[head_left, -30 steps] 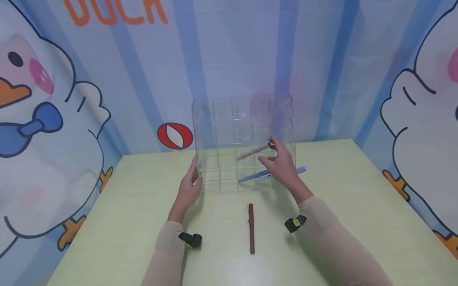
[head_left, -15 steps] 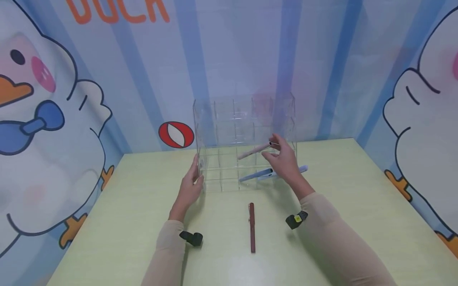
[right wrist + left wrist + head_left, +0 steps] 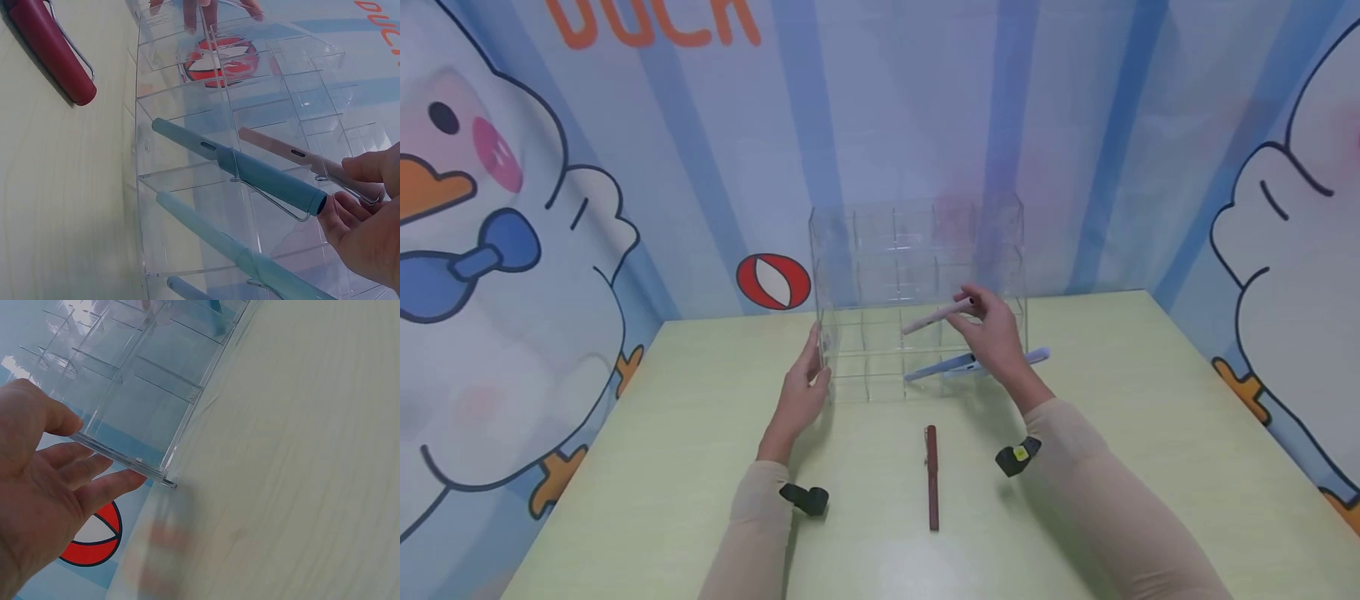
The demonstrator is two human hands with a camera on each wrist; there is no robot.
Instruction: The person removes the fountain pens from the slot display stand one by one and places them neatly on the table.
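Note:
My left hand (image 3: 801, 400) grips the left side wall of a clear acrylic rack (image 3: 867, 354); in the left wrist view the thumb is on one face, the fingers on the other. The right hand (image 3: 997, 337) pinches the capped end of a pale pink pen (image 3: 931, 318), whose other end lies inside a compartment of the second tier up. Below it, a blue pen (image 3: 269, 181) and a light teal pen (image 3: 215, 236) lie tilted in separate bottom compartments, each with a metal clip. Another blue pen (image 3: 187, 289) shows only partly at the right wrist view's lower edge.
A dark red pen (image 3: 932, 483) with a metal clip lies on the pale table (image 3: 715, 467) in front of the rack, between the forearms. Behind the rack stands a striped blue backdrop (image 3: 895, 125) with cartoon ducks. The caps of the lower pens stick out to the right.
The right thumb has come up against the pale pink pen, having been slightly apart from it. The pen keeps nearly the same place. The left hand still grips the rack; the view has shifted slightly.

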